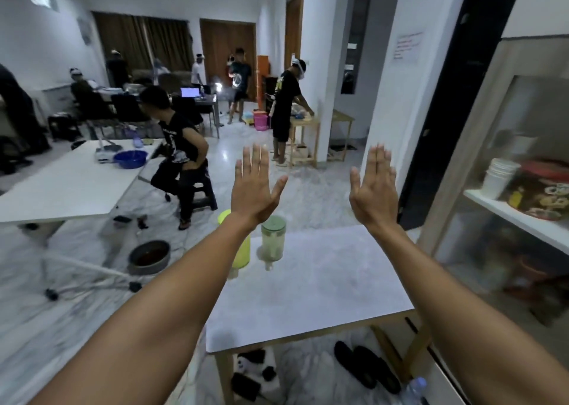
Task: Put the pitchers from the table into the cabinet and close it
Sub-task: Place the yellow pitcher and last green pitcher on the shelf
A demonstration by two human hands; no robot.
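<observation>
**Both hands raised, pitchers untouched on the table**

Overhead, roughly at chest height, both bare arms reach forward above the small white-topped wooden-legged table (311,284). Left hand (254,186): palm away, fingers spread wide and straight, holding nothing. Right hand (374,186): palm away, fingers straight and pressed close together, thumb apart, holding nothing.

Two pitchers stand upright along the table's far-left edge. Yellow-green translucent plastic pitcher (241,250) sits at the far-left corner, partly hidden behind the left forearm. Pale green clear pitcher with a round sage lid (273,240) stands just beside it, toward the table's middle. Whether the two touch cannot be told.

Glass-fronted, light wood-framed cabinet (462,146) stands off the table's right edge; a stack of white cups (500,178) rests on its white shelf. Black slippers (366,369) lie on the marble floor under the table's near edge.
</observation>
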